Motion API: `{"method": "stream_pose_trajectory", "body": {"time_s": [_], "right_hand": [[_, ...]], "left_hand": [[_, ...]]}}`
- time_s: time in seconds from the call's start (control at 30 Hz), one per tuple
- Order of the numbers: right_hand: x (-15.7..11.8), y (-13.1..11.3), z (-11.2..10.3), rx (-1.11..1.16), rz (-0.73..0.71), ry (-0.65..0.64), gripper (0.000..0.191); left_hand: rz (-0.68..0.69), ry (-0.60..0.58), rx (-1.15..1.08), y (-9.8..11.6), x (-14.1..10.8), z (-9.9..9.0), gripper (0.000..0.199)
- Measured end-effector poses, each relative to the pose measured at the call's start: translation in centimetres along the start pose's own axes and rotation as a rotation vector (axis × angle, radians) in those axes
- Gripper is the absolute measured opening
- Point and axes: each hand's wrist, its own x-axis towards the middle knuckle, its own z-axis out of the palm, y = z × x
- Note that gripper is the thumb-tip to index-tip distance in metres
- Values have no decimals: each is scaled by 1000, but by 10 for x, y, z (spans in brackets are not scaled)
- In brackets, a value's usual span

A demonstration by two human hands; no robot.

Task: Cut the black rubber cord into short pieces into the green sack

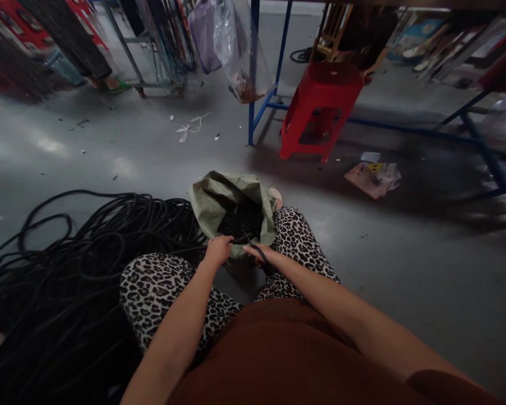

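Note:
A green woven sack point(208, 205) stands open between my knees, with dark pieces point(240, 220) inside it. At its near rim my left hand point(219, 249) is closed on a black cord point(198, 248), which runs in from the left. My right hand point(259, 253) grips black-handled scissors point(265, 260), their blades pointing up and left over the sack's mouth, close to the cord's end. Whether the blades touch the cord I cannot tell. To my left lies a large heap of the same black cord point(109, 236) in loose loops.
Ahead stands a red plastic stool point(326, 107) under a table with blue metal legs point(253, 73). Clear plastic bags point(240, 50) hang at its corner. A flat plastic packet point(373, 179) lies on the floor at right. Another person's leg and foot point(109, 81) show at upper left.

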Motion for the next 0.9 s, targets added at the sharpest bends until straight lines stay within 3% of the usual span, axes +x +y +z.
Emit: {"method": "stream_pose_trajectory", "body": {"time_s": [0.4, 0.9], "right_hand": [[-6, -7, -2, -34, 2, 53, 38], [12, 10, 2, -130, -40, 146, 36]], "left_hand": [[7, -22, -50, 0, 1, 2, 34], [-18, -20, -56, -10, 2, 11, 31]]}}
